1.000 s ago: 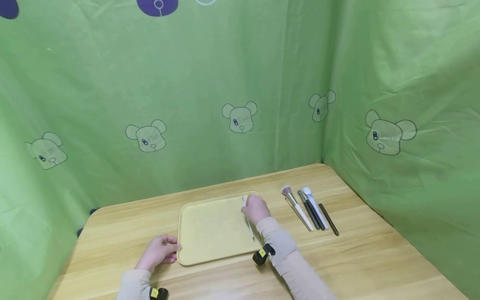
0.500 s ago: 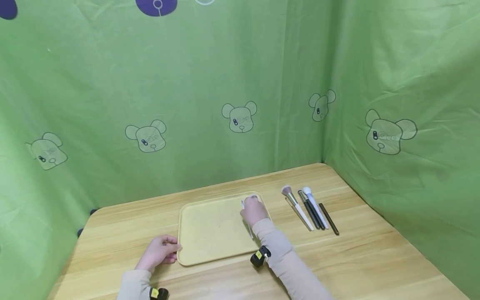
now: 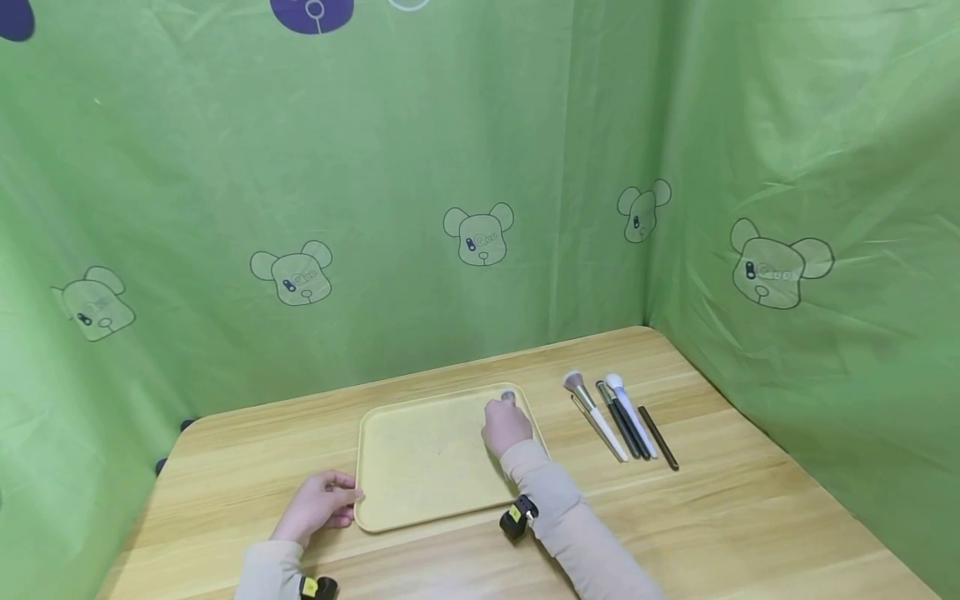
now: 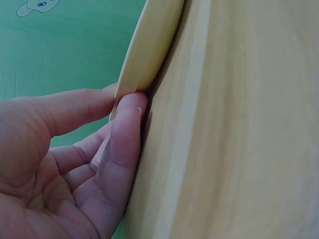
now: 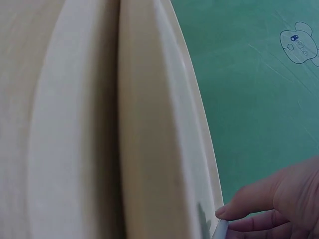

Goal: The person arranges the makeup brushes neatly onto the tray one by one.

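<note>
A pale yellow tray [image 3: 420, 467] lies on the wooden table. My left hand [image 3: 318, 504] holds its near left corner. In the left wrist view, the thumb is at the rim of the tray [image 4: 152, 55] and a finger lies against its outer side. Over the tray's right part is my right hand [image 3: 507, 427], pinching a makeup brush. The brush's greyish head [image 3: 508, 396] shows just beyond the knuckles, near the far right corner. In the right wrist view, thumb and fingers pinch its pale handle [image 5: 221, 229]; most of the brush is hidden.
Right of the tray lie several makeup brushes, among them one with a white handle [image 3: 607, 433], one with a white head [image 3: 615, 382], and a dark slim stick [image 3: 657, 437] at the far right. Green curtains [image 3: 390, 317] stand behind and beside the table [image 3: 720, 508].
My right hand has shifted slightly left and towards me over the tray. The brush head now shows beyond it, while the white stick seen earlier is covered. My left hand stays put.
</note>
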A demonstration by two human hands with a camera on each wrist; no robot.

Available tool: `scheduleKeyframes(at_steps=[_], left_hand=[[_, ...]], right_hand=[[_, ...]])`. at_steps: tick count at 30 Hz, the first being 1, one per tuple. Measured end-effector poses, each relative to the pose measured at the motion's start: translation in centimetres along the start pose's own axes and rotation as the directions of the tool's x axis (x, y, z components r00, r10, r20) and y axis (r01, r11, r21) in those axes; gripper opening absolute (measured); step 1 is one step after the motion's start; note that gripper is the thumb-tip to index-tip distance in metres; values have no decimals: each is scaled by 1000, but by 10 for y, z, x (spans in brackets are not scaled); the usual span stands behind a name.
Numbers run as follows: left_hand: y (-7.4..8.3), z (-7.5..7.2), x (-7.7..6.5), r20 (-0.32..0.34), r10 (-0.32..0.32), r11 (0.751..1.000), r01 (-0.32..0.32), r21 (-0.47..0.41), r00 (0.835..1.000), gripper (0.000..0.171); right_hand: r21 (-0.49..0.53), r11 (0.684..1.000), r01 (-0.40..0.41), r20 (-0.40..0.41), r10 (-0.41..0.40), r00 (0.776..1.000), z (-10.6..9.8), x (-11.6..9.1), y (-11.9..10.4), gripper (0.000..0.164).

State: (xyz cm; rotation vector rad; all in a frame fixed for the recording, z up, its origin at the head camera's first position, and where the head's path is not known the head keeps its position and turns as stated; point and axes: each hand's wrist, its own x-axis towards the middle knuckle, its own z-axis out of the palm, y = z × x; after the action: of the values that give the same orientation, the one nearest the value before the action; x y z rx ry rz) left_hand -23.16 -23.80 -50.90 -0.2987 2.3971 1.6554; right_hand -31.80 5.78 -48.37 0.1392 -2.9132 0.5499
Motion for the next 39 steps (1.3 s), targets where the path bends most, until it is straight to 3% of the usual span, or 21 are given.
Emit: scheduleKeyframes(at_steps=[39], left_hand=[[0,0,1,2,-5,1000,5,14,1000,37]], right_hand=[[-14,999,36,-41,-36,999,3,-3,1,11]])
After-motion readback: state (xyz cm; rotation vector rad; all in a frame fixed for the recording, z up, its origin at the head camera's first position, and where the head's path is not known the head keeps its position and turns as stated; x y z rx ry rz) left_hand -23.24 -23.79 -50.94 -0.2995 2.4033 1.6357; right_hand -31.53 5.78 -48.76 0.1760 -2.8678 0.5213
